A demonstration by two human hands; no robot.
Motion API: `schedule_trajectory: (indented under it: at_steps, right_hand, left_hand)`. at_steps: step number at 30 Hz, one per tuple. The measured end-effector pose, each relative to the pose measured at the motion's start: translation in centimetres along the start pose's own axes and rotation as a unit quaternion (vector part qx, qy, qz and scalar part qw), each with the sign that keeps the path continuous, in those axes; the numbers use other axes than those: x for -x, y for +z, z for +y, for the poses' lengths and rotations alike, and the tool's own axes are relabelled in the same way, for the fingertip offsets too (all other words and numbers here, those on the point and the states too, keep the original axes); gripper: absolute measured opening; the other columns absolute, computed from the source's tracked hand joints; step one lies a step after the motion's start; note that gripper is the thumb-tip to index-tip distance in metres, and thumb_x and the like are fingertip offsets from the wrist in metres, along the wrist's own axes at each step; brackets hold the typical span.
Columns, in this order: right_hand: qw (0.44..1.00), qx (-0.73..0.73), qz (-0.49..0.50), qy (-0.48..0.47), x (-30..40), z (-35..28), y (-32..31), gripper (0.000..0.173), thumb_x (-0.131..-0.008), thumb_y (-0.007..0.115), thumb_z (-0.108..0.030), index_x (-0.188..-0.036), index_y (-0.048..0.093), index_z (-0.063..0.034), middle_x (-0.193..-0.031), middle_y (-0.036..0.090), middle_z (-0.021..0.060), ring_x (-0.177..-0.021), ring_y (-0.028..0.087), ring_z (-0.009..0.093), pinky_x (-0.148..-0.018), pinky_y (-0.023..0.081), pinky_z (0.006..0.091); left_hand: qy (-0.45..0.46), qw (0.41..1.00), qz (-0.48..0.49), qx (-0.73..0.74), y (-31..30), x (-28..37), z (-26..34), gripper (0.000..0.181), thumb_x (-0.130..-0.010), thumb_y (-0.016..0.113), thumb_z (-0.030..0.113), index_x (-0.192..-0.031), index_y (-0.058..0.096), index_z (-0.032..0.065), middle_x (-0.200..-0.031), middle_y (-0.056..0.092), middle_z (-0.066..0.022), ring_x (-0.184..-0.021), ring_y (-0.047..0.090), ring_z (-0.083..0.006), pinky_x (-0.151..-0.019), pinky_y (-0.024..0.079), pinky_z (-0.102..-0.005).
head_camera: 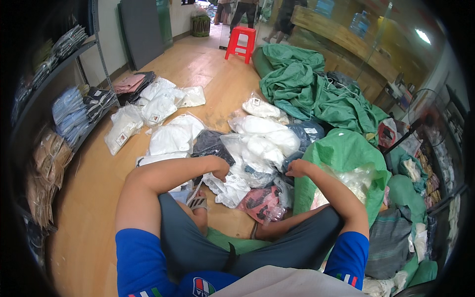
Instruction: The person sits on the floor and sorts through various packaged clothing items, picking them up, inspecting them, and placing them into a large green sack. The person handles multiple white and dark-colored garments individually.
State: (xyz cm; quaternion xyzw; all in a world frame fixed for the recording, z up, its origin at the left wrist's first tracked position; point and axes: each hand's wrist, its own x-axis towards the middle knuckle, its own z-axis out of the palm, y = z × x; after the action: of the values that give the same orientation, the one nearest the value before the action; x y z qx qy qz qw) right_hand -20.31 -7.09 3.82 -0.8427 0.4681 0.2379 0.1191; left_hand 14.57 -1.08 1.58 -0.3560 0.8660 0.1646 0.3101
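In the head view, my left hand (221, 168) is bent down over a white lace-edged garment (232, 189), beside a dark bagged garment (212, 144). Whether its fingers grip anything cannot be told. My right hand (294, 168) is at the right edge of a clear plastic bag of white clothing (259, 148), near dark blue bagged clothing (306, 134); its fingertips are small and partly hidden. A pink bagged garment with a dark print (262, 202) lies between my feet and the pile. The open green sack (343, 152), with clear-wrapped items inside, stands under my right forearm.
Folded white clothes (170, 139) and white bagged garments (124, 126) lie on the floor at the left. A metal shelf (83, 131) holds stacked packed clothing. Green sacks (297, 74) are heaped at the back right. A red plastic stool (241, 44) stands behind, with people further off.
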Motion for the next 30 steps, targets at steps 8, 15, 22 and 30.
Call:
schedule_trajectory:
  at_steps: [8,15,22,30]
  right_hand:
    - [1.0,0.016,0.003,-0.009,-0.6,0.7,0.6,0.037,-0.085,0.06,-0.043,-0.1,0.071,-0.0109,-0.1,0.069,0.0132,-0.096,0.065,0.032,-0.085,0.051,0.0413]
    - [1.0,0.024,0.008,-0.012,-0.2,0.6,0.3,0.037,-0.084,0.06,-0.043,-0.097,0.072,-0.0103,-0.1,0.069,0.0137,-0.095,0.065,0.033,-0.085,0.051,0.0418]
    - [0.998,0.035,0.032,-0.032,-1.3,1.6,1.2,0.038,-0.083,0.061,-0.044,-0.097,0.072,-0.0097,-0.096,0.069,0.0153,-0.091,0.065,0.034,-0.084,0.051,0.0415]
    - [0.998,0.032,0.031,-0.041,-1.5,2.2,1.7,0.035,-0.082,0.063,-0.04,-0.09,0.072,-0.0072,-0.094,0.069,0.0174,-0.09,0.065,0.035,-0.082,0.051,0.0433]
  left_hand:
    - [-0.008,1.0,0.019,0.01,0.6,-0.3,-0.4,0.046,-0.085,0.058,0.048,-0.101,0.072,0.0073,-0.107,0.067,-0.0158,-0.102,0.062,-0.036,-0.088,0.048,-0.045]
    - [-0.001,1.0,0.02,0.009,0.5,-0.2,-0.4,0.046,-0.085,0.058,0.047,-0.1,0.072,0.0067,-0.104,0.068,-0.0169,-0.1,0.062,-0.0363,-0.087,0.048,-0.045]
    - [0.008,0.999,0.038,-0.005,0.9,-0.7,-0.9,0.049,-0.084,0.059,0.049,-0.095,0.072,0.0027,-0.101,0.068,-0.019,-0.097,0.063,-0.0368,-0.086,0.048,-0.0436]
    - [-0.037,0.999,-0.019,0.001,0.3,-0.2,-0.4,0.048,-0.084,0.06,0.047,-0.116,0.065,0.0119,-0.113,0.065,-0.0152,-0.108,0.06,-0.0341,-0.093,0.046,-0.0427]
